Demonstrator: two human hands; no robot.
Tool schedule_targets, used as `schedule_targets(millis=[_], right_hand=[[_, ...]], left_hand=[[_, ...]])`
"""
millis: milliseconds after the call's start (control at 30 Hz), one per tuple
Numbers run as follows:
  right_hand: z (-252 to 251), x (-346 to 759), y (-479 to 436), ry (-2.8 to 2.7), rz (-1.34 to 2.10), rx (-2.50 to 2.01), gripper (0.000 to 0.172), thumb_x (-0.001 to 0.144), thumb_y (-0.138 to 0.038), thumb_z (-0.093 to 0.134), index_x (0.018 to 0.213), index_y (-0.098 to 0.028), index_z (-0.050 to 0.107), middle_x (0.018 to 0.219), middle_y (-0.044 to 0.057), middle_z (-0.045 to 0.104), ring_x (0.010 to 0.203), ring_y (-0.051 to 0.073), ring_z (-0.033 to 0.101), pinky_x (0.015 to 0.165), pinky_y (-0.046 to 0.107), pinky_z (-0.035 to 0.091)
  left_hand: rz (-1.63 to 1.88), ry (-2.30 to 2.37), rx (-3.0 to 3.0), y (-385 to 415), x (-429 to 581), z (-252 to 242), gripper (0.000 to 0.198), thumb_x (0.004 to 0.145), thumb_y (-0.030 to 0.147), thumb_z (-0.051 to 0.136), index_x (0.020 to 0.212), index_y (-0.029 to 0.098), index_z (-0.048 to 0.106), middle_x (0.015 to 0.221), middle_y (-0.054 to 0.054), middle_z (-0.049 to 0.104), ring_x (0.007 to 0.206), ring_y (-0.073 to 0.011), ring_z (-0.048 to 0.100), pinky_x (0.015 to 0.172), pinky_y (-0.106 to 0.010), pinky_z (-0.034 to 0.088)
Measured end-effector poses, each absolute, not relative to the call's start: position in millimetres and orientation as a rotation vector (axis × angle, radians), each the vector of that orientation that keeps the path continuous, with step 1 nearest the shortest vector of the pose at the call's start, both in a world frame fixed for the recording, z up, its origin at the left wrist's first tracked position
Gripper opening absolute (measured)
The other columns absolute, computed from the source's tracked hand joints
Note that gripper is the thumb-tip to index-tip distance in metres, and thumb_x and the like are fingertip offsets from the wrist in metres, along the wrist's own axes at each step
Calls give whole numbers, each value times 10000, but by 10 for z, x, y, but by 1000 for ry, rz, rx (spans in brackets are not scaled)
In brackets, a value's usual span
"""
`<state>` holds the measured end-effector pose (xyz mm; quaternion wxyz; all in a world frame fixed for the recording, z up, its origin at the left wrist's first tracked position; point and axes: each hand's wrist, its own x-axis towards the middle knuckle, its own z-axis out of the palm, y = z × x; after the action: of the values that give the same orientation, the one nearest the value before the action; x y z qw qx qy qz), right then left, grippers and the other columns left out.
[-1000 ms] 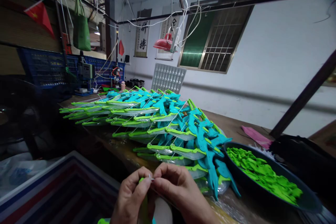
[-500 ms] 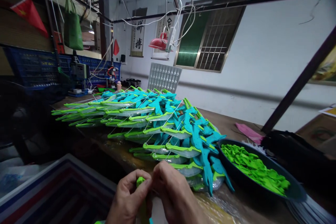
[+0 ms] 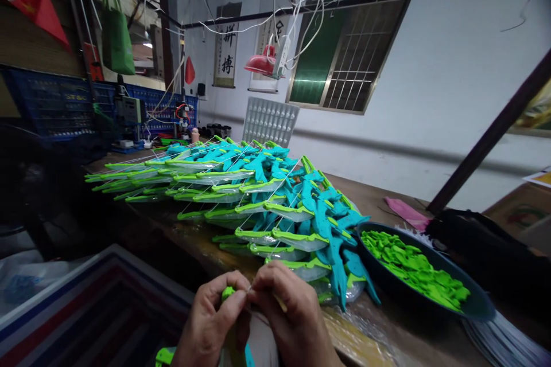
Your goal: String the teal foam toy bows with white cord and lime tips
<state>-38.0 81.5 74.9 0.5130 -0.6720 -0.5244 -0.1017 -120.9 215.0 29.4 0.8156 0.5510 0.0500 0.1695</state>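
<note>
Green piece, before the turquoise-and-green pile, gripped by the left hand. Likewise before the pile, the right hand, narrowed to a pinch (its contents too small to tell). Right of the pile, a dark basin; behind the pile, a grey tray.
</note>
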Motion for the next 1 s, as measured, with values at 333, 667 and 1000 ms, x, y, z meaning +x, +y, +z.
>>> schedule_targets(millis=[333, 667, 1000], right_hand=[[676, -487, 832, -1338, -563, -1675, 162, 978, -66, 489, 881, -190, 530, 819, 25, 552, 712, 118, 564, 629, 205, 452], [613, -458, 781, -1305, -538, -1748, 166, 996, -70, 461, 898, -197, 499, 847, 26, 547, 746, 125, 556, 652, 229, 449], [687, -423, 732, -1368, -412, -1819, 89, 1013, -158, 519, 1001, -206, 593, 919, 31, 605, 807, 130, 606, 706, 218, 479]], left_hand=[[322, 88, 1017, 2081, -1226, 293, 361, 852, 472, 760, 765, 160, 601, 628, 28, 463, 539, -80, 381, 512, -201, 295], [322, 119, 1047, 2087, -1199, 236, 385, 856, 508, 747, 774, 162, 600, 580, 18, 506, 503, -87, 444, 506, -194, 350], [320, 112, 1078, 2016, -1204, 268, 403, 858, 536, 747, 818, 164, 599, 622, 31, 475, 526, -69, 396, 515, -193, 308]])
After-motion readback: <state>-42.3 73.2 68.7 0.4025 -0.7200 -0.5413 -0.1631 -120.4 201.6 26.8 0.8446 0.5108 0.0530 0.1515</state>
